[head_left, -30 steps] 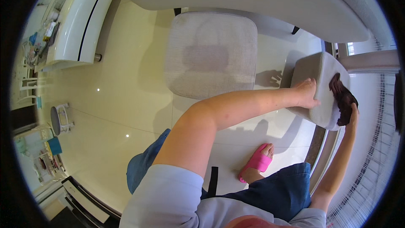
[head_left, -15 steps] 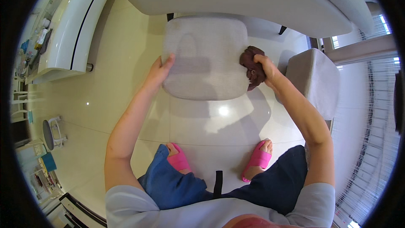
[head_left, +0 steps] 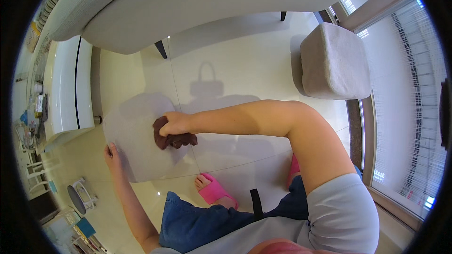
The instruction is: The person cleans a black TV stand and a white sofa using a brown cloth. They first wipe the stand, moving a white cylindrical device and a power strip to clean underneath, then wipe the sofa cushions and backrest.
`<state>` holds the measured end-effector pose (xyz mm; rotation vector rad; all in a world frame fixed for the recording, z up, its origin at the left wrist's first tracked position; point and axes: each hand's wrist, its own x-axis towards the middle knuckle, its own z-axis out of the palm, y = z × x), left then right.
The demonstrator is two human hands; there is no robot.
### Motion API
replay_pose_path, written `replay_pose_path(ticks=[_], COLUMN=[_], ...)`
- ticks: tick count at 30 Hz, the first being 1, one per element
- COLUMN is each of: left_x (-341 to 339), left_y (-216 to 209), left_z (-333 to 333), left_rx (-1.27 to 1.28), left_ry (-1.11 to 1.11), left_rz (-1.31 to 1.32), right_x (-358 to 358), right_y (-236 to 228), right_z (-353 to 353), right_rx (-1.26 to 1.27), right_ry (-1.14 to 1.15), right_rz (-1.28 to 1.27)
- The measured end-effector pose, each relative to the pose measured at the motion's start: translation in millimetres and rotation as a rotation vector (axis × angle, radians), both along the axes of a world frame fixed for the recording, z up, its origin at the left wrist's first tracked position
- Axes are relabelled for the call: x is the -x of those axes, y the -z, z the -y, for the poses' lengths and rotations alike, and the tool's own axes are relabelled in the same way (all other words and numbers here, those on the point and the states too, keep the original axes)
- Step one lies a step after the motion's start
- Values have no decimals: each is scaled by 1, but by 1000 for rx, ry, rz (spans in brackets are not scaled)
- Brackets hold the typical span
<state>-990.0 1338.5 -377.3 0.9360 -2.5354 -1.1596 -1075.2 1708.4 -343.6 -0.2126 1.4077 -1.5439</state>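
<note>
A light grey upholstered stool (head_left: pixel 141 113) with rounded corners sits low at the left, over the floor tiles. My left hand (head_left: pixel 112 159) grips its left edge, with the fingertips partly hidden against the side. Bunched in my right hand (head_left: pixel 176 124) is a dark brown cloth (head_left: pixel 175 141), pressed on the right part of the stool's surface. My right forearm reaches across from the right, over the floor.
A grey sofa (head_left: pixel 202 9) on dark legs spans the far side. A second grey stool (head_left: pixel 334 61) stands at the right, beside sheer curtains (head_left: pixel 400 89). Left is a glossy white cabinet (head_left: pixel 70 84). My pink slippers (head_left: pixel 214 190) are on the glossy tiled floor (head_left: pixel 235 75).
The stool has shifted left and nearer, turning slightly in view, with my left hand still at its edge. My right hand has swung left with the cloth from the stool's side onto its surface.
</note>
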Motion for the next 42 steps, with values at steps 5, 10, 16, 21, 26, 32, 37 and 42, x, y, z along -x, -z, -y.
replay_pose_path(ticks=[5,10,16,21,26,32,37,42], left_x=[63,104,124,115,105,89,89,91], left_y=[-73,-107,-131,-124,-104,-88,-72,-62], left_z=[-190,-325,-397,-378,-323,-264,-242,-248], left_rx=[-73,-329,-152,-122,-145,-233,-253,-264], left_ry=[450,978,1178,1137,983,782,678,694], left_rz=[-421,-441,-451,-469,-484,-466,-455,-410], right_x=[15,67,112,135,138,137,149,160], right_y=[-39,-102,-109,-84,-92,-103,-86,-53], right_z=[-59,-176,-363,-302,-185,-67,26,7], right_rx=[-105,-71,-751,-683,-410,-310,-387,-439], right_ry=[248,894,1450,1487,1351,1028,563,167], right_rz=[-475,-1590,-2091,-2126,-2241,-2320,-2688,-2792])
